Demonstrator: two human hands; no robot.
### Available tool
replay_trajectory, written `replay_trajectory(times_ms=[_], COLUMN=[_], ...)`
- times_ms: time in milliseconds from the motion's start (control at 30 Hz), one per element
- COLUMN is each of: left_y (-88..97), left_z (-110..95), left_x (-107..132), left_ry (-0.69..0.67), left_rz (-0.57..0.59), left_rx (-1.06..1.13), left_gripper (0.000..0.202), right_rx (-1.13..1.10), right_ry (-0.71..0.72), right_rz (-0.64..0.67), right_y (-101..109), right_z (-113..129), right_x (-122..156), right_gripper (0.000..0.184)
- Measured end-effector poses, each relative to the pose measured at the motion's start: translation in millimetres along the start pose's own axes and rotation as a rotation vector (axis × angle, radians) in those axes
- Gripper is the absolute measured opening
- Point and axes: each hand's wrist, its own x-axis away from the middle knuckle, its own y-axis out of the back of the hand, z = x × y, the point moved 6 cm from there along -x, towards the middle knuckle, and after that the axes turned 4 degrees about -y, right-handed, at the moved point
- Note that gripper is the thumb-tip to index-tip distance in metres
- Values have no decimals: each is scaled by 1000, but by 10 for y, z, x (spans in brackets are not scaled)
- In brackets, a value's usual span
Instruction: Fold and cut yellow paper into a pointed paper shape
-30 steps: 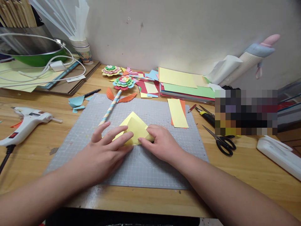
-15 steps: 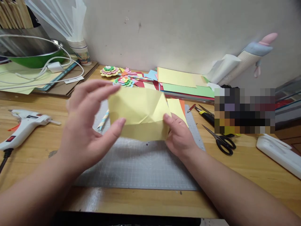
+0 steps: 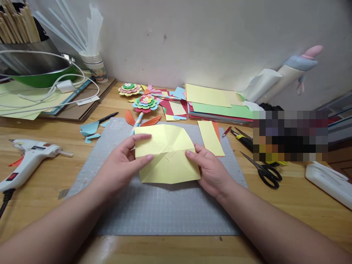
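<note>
A creased yellow paper sheet (image 3: 167,154) is spread just above the grey cutting mat (image 3: 165,209). My left hand (image 3: 122,167) pinches its left edge between thumb and fingers. My right hand (image 3: 210,168) grips its right edge the same way. Fold lines cross the sheet at its middle. Behind it lies a paper flower (image 3: 145,103) on a striped straw stem with orange leaves.
A white glue gun (image 3: 29,154) lies at the left. Black scissors (image 3: 265,170) and a utility knife (image 3: 242,137) lie at the right. A yellow paper strip (image 3: 210,137), a coloured paper stack (image 3: 217,101), more paper flowers (image 3: 129,89), a pen (image 3: 108,117) and blue scraps (image 3: 89,129) lie behind.
A second ago the paper lay folded into a point under both hands on the mat. It was lifted and unfolded, and is now lowered toward the mat, held open at both sides.
</note>
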Motion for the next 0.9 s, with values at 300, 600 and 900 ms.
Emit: replay_trajectory(times_ms=[300,600,900], left_y=[-93,-34,-45], left_z=[131,70,22], left_x=[108,139,157], left_ry=[184,69,157], left_rz=[110,-31,-85], left_rx=[213,113,309], left_gripper=[42,39,56], right_rx=[172,1014,1223], right_ry=[45,390,477], right_rz=[19,-120,-33], right_y=[-60,-160,-234], right_z=[-46,29,46], right_x=[67,311,246], right_gripper=[90,96,72])
